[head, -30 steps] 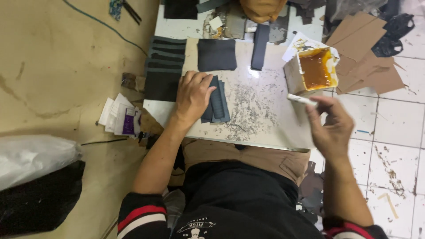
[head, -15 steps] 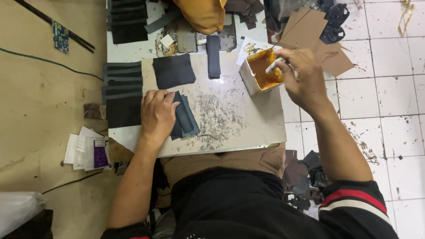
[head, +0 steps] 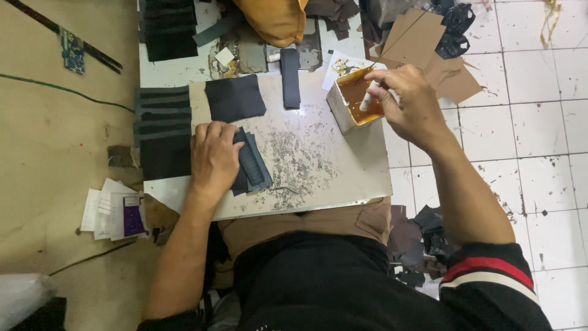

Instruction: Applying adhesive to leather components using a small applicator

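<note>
Here left hand fingers press flat the dark pieces; right hand fingers pinch a brush.

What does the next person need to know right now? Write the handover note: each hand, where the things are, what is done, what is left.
Left hand: flat on the dark stacked pieces, pinning them to the board.
Right hand: holds a white stick dipped in the glue tub at the board's far right corner.
Other: a dark square and a dark strip lie at the board's far edge; more dark strips lie left of it.
Done: stick is in the glue.
Left: no fresh glue visible on the pieces yet.
</note>
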